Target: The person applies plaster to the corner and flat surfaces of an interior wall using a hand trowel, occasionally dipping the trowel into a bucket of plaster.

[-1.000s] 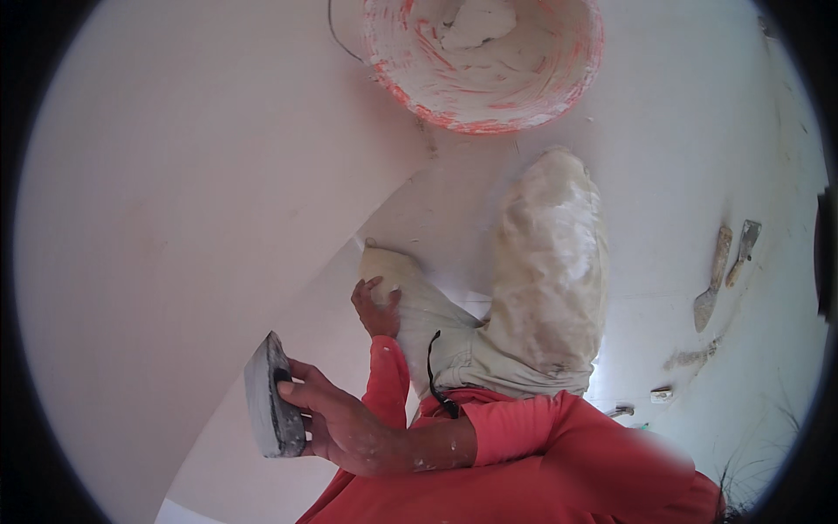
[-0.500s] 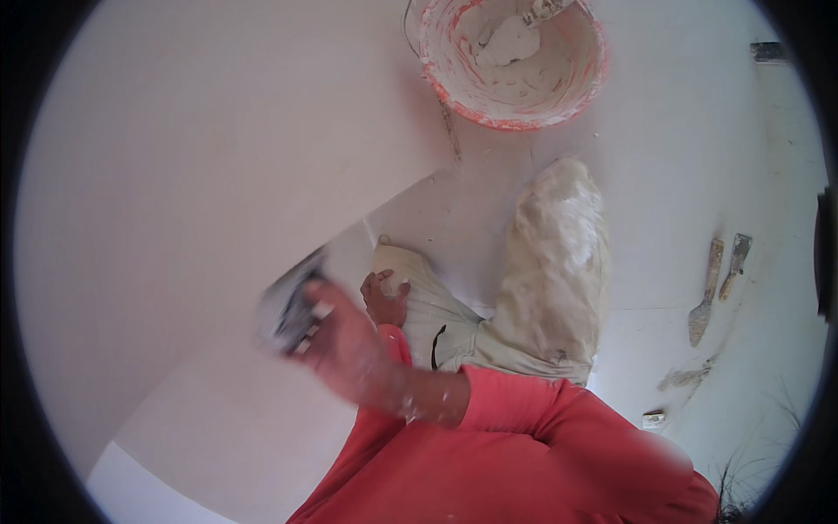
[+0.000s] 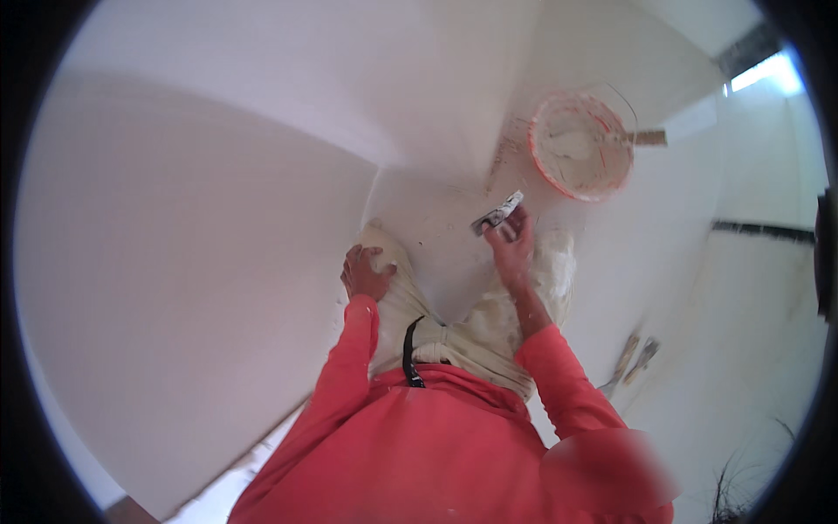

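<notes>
My right hand, smeared with white, grips a flat plastering trowel in front of my right knee. Pale plaster coats the trowel, and its handle is mostly covered by my fingers. Just beyond it, slightly to the right, stands a red-rimmed bucket with pale plaster inside. A brown-handled tool leans over the bucket's right rim. Resting on my left knee is my left hand, its fingers spread and nothing in it.
A pale wall rises close on my left. On the floor to my right lie two hand tools, a slim trowel and a scraper, both blurred. A dark strip runs along the far right.
My right hand has carried the trowel from the left wall across to the right, near the bucket. The view has shifted too. My left hand stays on the knee.
</notes>
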Tool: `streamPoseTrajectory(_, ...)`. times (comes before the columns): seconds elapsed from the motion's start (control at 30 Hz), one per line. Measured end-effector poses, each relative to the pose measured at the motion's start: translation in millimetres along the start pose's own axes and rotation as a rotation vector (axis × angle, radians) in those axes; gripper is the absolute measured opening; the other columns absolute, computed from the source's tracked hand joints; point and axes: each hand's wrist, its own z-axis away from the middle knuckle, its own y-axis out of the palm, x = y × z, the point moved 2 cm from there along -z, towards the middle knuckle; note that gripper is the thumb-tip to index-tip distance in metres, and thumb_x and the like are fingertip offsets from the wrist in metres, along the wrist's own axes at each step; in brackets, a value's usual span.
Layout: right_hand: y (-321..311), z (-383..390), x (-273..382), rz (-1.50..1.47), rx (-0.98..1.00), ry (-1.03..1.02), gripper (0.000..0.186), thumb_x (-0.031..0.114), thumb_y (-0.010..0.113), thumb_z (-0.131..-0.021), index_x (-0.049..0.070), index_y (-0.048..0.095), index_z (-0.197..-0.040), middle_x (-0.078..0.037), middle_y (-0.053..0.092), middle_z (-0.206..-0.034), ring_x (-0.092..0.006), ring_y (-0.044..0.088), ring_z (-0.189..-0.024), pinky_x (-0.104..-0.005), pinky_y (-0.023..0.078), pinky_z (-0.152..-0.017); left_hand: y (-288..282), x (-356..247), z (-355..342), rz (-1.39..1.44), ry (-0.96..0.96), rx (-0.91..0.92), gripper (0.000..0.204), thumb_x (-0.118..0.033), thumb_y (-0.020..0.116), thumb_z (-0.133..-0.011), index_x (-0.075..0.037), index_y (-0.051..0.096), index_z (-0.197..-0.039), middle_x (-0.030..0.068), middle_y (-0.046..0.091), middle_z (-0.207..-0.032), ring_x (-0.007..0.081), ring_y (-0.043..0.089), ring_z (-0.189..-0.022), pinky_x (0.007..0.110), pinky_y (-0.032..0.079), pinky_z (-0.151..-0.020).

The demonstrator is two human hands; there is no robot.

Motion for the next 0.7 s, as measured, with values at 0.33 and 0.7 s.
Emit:
streamPoseTrajectory(0.33, -2, -93, -19, 0.662, 0.186, -0.337, 0.072, 0.009, 0.079, -0.072, 0.004, 0.043, -0.134, -0.012, 0.055, -0.128, -0.0258, 0.055, -0.117, -0.0426, 0.046, -0.096, 1, 10, 3, 0.156, -0.035, 0.029, 0.053, -0.040, 0.074, -0.073, -0.022, 0.061, -0.122, 0.0093, 0.033, -0.147, 0.0300, 0.021, -0.142, 0.048, 0.015, -0.116)
streamPoseTrajectory(0.7, 4, -51, 117, 0.558, 0.239, -0.512, 0.071, 0.008, 0.080, -0.075, 0.000, 0.041, -0.135, -0.013, 0.051, -0.130, -0.0243, 0.050, -0.124, -0.0463, 0.041, -0.104, 3, 5, -3, 0.164, -0.058, 0.075, 0.057, -0.044, 0.073, -0.073, -0.023, 0.060, -0.125, 0.0108, 0.029, -0.151, 0.0326, 0.014, -0.145, 0.051, 0.011, -0.115)
